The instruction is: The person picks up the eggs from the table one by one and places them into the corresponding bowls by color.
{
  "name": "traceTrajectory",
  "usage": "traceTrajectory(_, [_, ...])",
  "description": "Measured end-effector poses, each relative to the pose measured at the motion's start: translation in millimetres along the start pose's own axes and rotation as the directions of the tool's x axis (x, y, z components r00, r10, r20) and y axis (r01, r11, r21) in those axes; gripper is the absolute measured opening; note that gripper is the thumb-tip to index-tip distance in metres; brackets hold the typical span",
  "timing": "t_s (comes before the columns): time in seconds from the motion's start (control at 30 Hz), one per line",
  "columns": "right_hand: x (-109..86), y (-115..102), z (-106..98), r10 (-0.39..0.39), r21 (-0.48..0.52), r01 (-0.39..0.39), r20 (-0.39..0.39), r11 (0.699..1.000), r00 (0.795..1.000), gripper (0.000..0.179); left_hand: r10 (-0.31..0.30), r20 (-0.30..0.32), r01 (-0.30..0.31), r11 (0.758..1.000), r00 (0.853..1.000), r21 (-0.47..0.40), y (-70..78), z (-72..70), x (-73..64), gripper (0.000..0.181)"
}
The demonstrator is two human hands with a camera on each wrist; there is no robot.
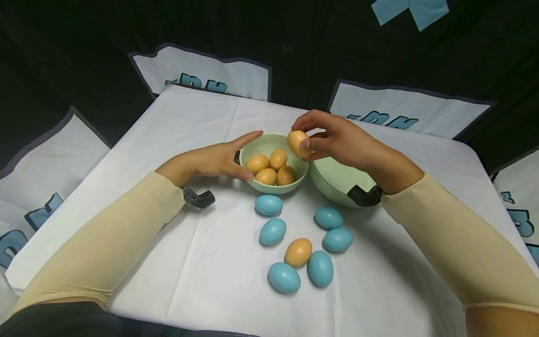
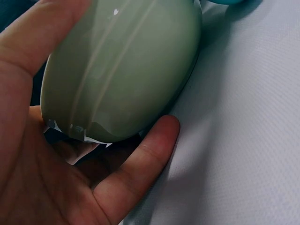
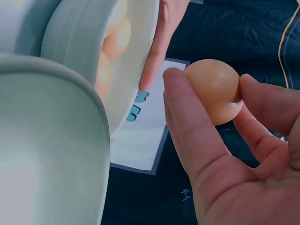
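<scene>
My right hand (image 1: pixel 332 138) pinches an orange egg (image 1: pixel 297 143) between thumb and fingers, above the right side of a small pale green bowl (image 1: pixel 302 174). The same egg (image 3: pixel 213 89) shows at the fingertips in the right wrist view. Several orange eggs (image 1: pixel 266 177) lie inside that bowl. Around the bowl's left side my left hand (image 1: pixel 214 159) grips it, thumb at the near rim and index finger along the far rim. From the left wrist view, fingers spread round the outer wall of the bowl (image 2: pixel 126 70).
A second, larger green bowl (image 1: pixel 337 180) stands to the right, partly covered by my right hand. In front of the bowls, several blue eggs (image 1: pixel 284 277) lie on the white tablecloth (image 1: pixel 227 281), with one orange egg (image 1: pixel 298 252) among them. Black curtains (image 1: pixel 290 42) hang behind.
</scene>
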State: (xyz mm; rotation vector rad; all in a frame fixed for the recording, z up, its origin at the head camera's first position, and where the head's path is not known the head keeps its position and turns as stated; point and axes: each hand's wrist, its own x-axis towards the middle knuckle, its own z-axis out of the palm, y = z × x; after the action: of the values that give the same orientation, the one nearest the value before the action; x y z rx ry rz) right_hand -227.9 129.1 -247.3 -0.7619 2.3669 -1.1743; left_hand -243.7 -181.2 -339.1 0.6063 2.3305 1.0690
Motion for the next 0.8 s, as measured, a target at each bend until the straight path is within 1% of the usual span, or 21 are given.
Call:
traceTrajectory(0.07, [3.5, 1.3, -0.8, 0.006, 0.055, -0.007, 0.017, 0.998, 1.000, 0.028, 0.001, -0.003, -0.001, 1.000, 1.000, 0.009, -6.3, -0.1, 3.1, 0.107])
traceTrajectory(0.13, [7.2, 2.7, -1.2, 0.000, 0.105, -0.004, 0.040, 0.994, 0.999, 0.028, 0.001, 0.000, -0.001, 1.000, 1.000, 0.008, -3.3, 0.2, 0.7, 0.107])
traceTrajectory(0.27, [17.1, 3.7, 0.7, -0.039, 0.198, 0.020, 0.092, 0.980, 0.995, 0.027, -0.012, 0.003, 0.012, 1.000, 1.000, 0.010, 7.1, 0.5, -6.5, 0.107])
traceTrajectory(0.37, [24.8, 2.6, 2.9, -0.040, 0.243, 0.009, 0.121, 0.970, 0.992, 0.029, -0.030, 0.002, 0.030, 0.999, 1.000, 0.019, 13.1, 0.2, -10.7, 0.106])
traceTrajectory(0.5, [32.2, 1.5, 5.3, -0.002, 0.276, -0.037, 0.139, 0.960, 0.990, 0.030, -0.037, -0.003, 0.037, 0.999, 0.999, 0.037, 14.9, 0.0, -11.5, 0.105])
traceTrajectory(0.63, [37.2, 2.3, 6.8, 0.050, 0.290, -0.093, 0.151, 0.952, 0.987, 0.031, -0.025, -0.007, 0.025, 0.999, 1.000, 0.041, 13.1, 0.5, -9.3, 0.105])
traceTrajectory(0.8, [42.5, 5.7, 9.1, 0.086, 0.315, -0.138, 0.173, 0.939, 0.981, 0.029, -0.009, 0.004, 0.009, 1.000, 1.000, -0.008, 12.4, 1.7, -9.2, 0.107])
